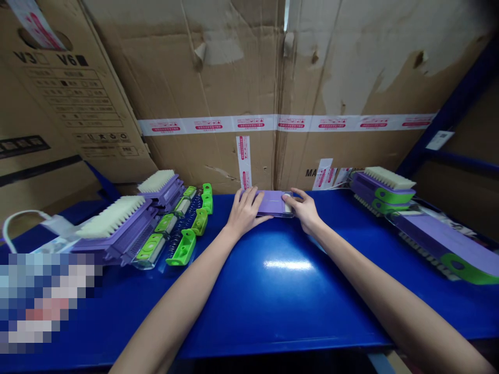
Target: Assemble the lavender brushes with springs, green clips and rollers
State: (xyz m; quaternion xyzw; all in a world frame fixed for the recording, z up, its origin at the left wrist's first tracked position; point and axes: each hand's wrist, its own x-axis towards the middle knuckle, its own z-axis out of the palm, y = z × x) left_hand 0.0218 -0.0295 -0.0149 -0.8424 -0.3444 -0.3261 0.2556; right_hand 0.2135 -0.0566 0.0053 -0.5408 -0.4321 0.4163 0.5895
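I'm steadying a purple case (272, 202), centre of the frame.
My left hand (242, 212) is gripping its left side, my right hand (305, 211) its right end; the next move is probably calling for steady thumb pressure.

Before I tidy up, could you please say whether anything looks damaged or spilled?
Yes: the cardboard behind the blue table looks damaged, with a torn flap left of its middle seam and a ragged dark spot at upper right. The table's bright patch looks like glare, not a spill.
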